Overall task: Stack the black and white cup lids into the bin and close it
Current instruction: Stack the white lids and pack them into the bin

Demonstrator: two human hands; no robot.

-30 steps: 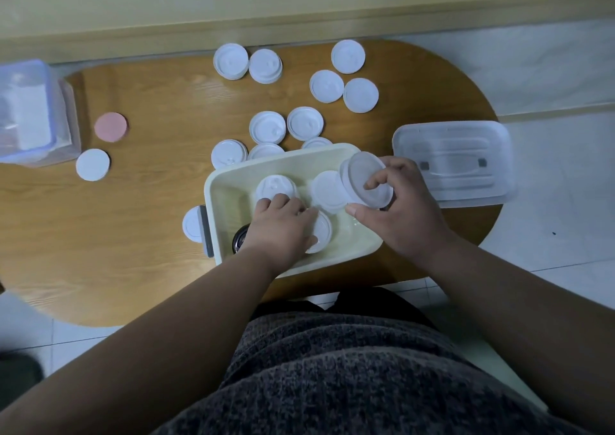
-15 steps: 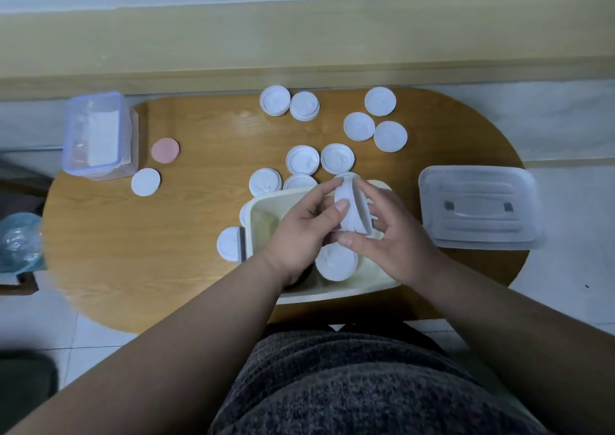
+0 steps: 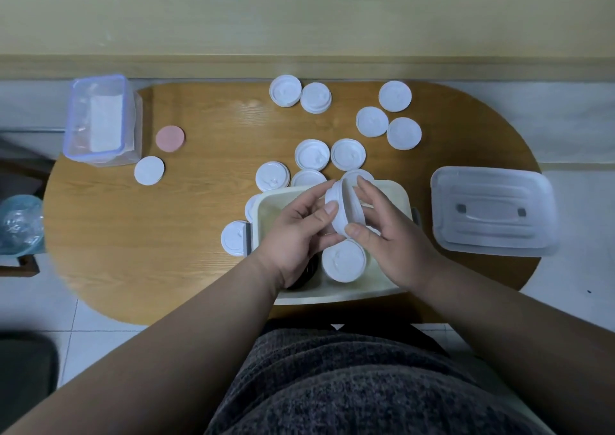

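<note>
Both hands met over the bin: my left hand (image 3: 299, 231) pinched one face of a short stack of white lids (image 3: 344, 206) between thumb and fingertips, and my right hand (image 3: 389, 235) curled round the other face, thumb at the lower edge. The stack stood on edge in the air above the cream bin (image 3: 349, 293), touching nothing but my fingers. Below it one white lid (image 3: 344, 260) lay flat on the bin floor. A black lid (image 3: 307, 275) showed at the near-left corner, mostly hidden by my wrist — I could not tell how many were under there.

The grip was the weak spot, I judged. The lids looked thin and slick, held only by pressure on their faces. If either hand eased off before the stack turned flat, they could fan apart and spill over the rim onto the desk (image 3: 149, 251). Setting them down askew on the lid below could also leave a leaning pile, too tall for the bin cover (image 3: 492, 211), which lay to the right, well apart.

Farther out, loose lids (image 3: 271, 176) crowded just beyond the bin's far rim and more lay scattered toward the desk's far edge. A pink disc (image 3: 170, 138) sat beside a clear box (image 3: 100, 121) at the far left.
</note>
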